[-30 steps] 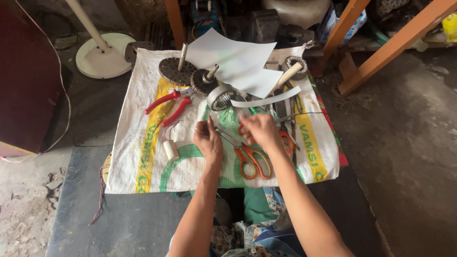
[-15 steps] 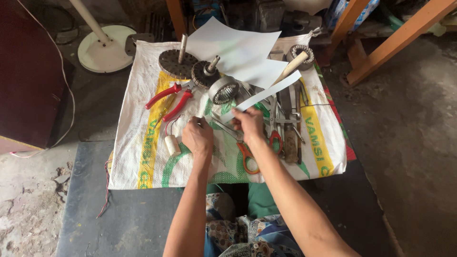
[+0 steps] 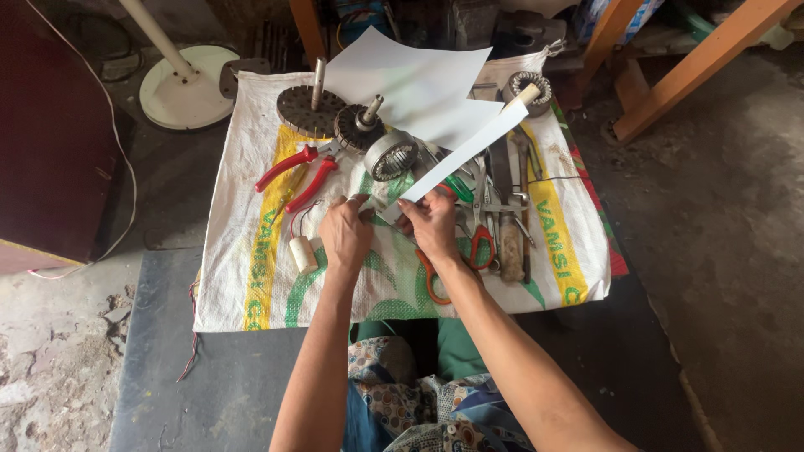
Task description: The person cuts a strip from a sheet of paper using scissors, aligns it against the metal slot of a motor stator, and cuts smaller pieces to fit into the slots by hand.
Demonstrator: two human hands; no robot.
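**Two hands pinch a paper strip over a cluttered woven sack**

A long white paper strip (image 3: 469,155) slants up and to the right above the work surface, its lower end held between both hands at the middle of the view. The left hand (image 3: 346,233) has its fingers curled together, pinching at the strip's lower tip; the right hand (image 3: 431,224) pinches the same end just beside it, fingers pressed on the paper. The two hands almost touch.

The surface beneath is a white woven sack (image 3: 243,276) with yellow and green printing, spread flat over a dark grey slab (image 3: 209,377) on the floor. On the sack lie red-handled pliers (image 3: 297,176) to the left of the hands, a small white cylinder with wires (image 3: 303,254) near the left wrist, and orange-handled scissors (image 3: 456,259) partly under the right forearm. Further back stand a round perforated metal disc with a shaft (image 3: 306,105), a wound rotor (image 3: 358,125) and a shiny metal ring-shaped housing (image 3: 391,155). A larger white paper sheet (image 3: 402,75) lies across the far edge. A row of metal hand tools (image 3: 511,209) lies to the right.

Around the sack the room shows rough concrete floor (image 3: 720,218), a round white fan base with its pole (image 3: 188,84) at the upper left, a dark red cabinet side (image 3: 46,142) at the left edge, and orange wooden legs (image 3: 687,71) at the upper right.
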